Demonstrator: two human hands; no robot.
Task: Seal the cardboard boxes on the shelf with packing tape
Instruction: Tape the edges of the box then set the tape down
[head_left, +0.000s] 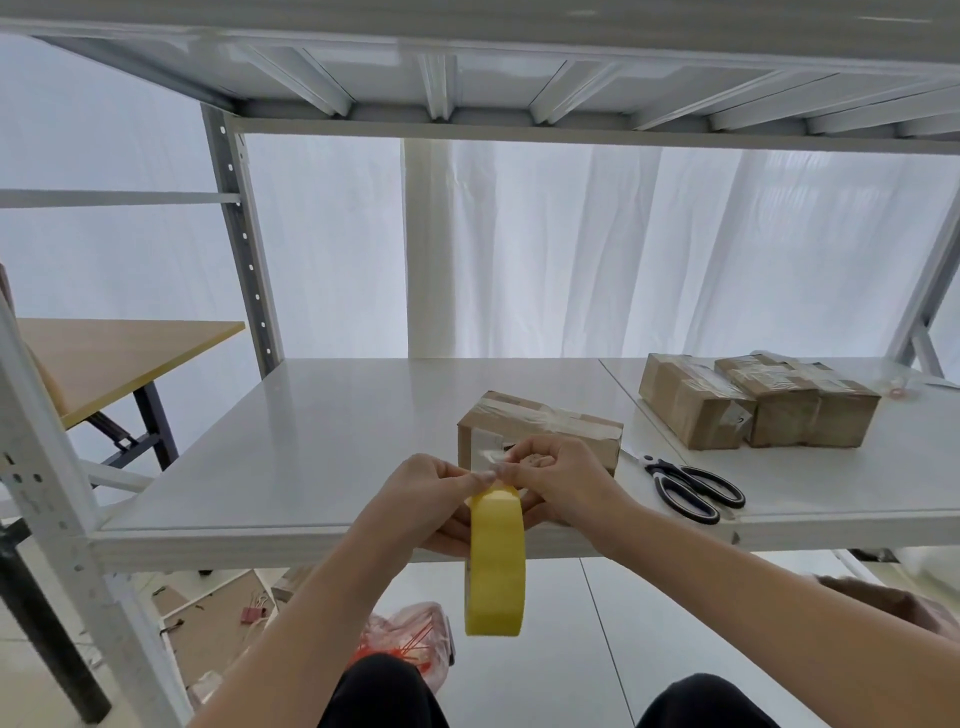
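**Free the Tape End**

Your left hand (431, 501) and right hand (563, 483) meet at the top of the tape roll (496, 566), both pinching it. Peel the end slowly and squarely so that it does not split. The nearest cardboard box (543, 423) sits on the shelf (311, 415) just behind your hands. The scissors (696, 486) lie beside it.

Bright white curtains (571, 249) hang behind; a wooden table (114, 353) stands left.

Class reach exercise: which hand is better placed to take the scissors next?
Probably the right hand: the scissors lie on the shelf on its side, farther from the left hand. Both grip the tape roll.
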